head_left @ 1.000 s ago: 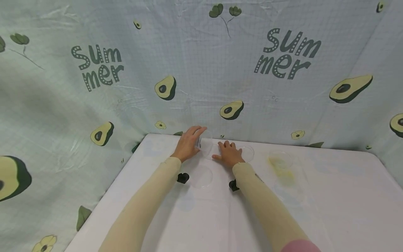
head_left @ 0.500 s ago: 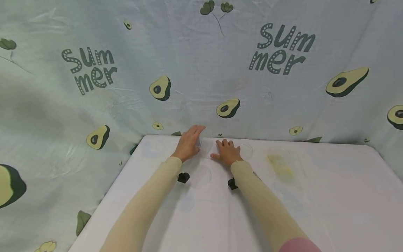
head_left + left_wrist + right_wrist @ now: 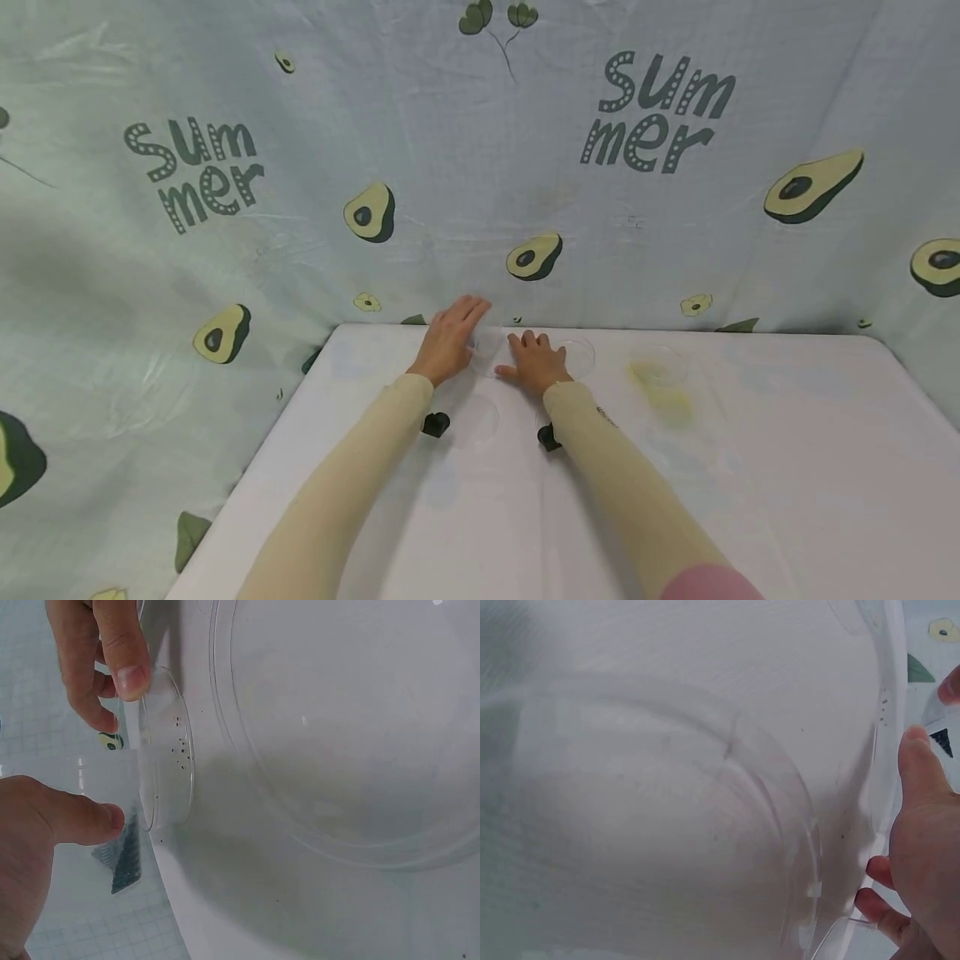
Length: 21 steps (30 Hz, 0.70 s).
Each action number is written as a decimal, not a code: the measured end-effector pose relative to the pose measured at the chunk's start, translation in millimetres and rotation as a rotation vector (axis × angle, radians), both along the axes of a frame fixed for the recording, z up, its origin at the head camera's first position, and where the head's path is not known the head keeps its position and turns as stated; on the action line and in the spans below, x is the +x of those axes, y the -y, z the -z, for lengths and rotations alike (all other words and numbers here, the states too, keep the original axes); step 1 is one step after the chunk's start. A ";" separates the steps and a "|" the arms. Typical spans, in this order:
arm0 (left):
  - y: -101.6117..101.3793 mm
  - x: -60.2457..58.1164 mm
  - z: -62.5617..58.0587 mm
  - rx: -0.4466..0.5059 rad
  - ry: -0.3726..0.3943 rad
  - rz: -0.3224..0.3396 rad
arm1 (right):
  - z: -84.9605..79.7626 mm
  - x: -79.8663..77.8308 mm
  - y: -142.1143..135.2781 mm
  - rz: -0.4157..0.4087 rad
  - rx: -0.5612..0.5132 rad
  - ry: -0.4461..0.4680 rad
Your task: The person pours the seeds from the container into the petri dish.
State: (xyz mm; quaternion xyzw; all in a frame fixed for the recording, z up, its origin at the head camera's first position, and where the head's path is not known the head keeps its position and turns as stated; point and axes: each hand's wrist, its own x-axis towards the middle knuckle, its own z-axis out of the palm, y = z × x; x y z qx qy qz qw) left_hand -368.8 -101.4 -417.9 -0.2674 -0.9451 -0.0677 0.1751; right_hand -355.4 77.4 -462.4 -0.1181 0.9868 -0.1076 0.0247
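Upper centre of frame: left hand (image 3: pixel 447 342) curved round a clear container (image 3: pixel 90 877), dark patch inside, contents unclear. Just right, clear speckled dish (image 3: pixel 171 769) at the desk's (image 3: pixel 795 467) far edge, between hands, likely for easy reach. Right hand (image 3: pixel 534 363): fingers loosely spread, gripping nothing, thumb at dish rim, presumably steadying. Beside it, rightward, another clear plate (image 3: pixel 581 358).

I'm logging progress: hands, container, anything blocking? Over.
Left hand holding clear container. Right hand beside speckled clear dish. Another clear dish nearer wearer, not between hands.
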 end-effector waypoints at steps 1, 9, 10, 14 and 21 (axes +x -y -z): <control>0.0 0.0 0.1 -0.006 0.004 -0.001 | -0.5 0.2 0.2 -0.001 0.003 0.006; 0.2 0.5 0.4 -0.044 -0.037 0.007 | -5.1 3.2 2.2 -0.007 0.017 -0.005; 0.2 0.8 0.3 -0.045 -0.040 0.009 | -5.2 3.5 2.2 -0.006 0.019 -0.005; -0.3 1.6 -0.2 -0.053 -0.037 0.013 | -4.4 4.1 1.8 -0.001 0.028 -0.006; -1.8 1.8 0.8 -0.065 -0.050 0.027 | -2.7 3.8 1.4 0.002 0.035 -0.008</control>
